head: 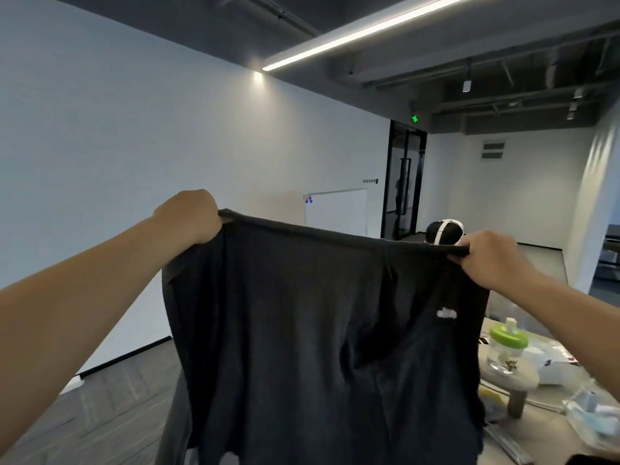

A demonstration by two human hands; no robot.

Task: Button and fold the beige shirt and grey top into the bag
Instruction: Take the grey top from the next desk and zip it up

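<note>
The grey top [318, 330] hangs spread out in the air in front of me, dark grey with a small white logo on its right side. My left hand [189, 216] grips its upper left corner with curled fingers. My right hand [488, 260] grips the upper right corner. The top edge is stretched taut between the two hands, and the cloth drops down past the bottom of the view. It hides most of the surface below. Neither the beige shirt nor the bag is in view.
A table [570, 434] at the lower right carries a bottle with a green lid [506, 344], a round beige stand [513, 377] and plastic packets. Another person's head with a white headband [444, 231] shows behind the top. A white wall and whiteboard [335, 209] stand beyond.
</note>
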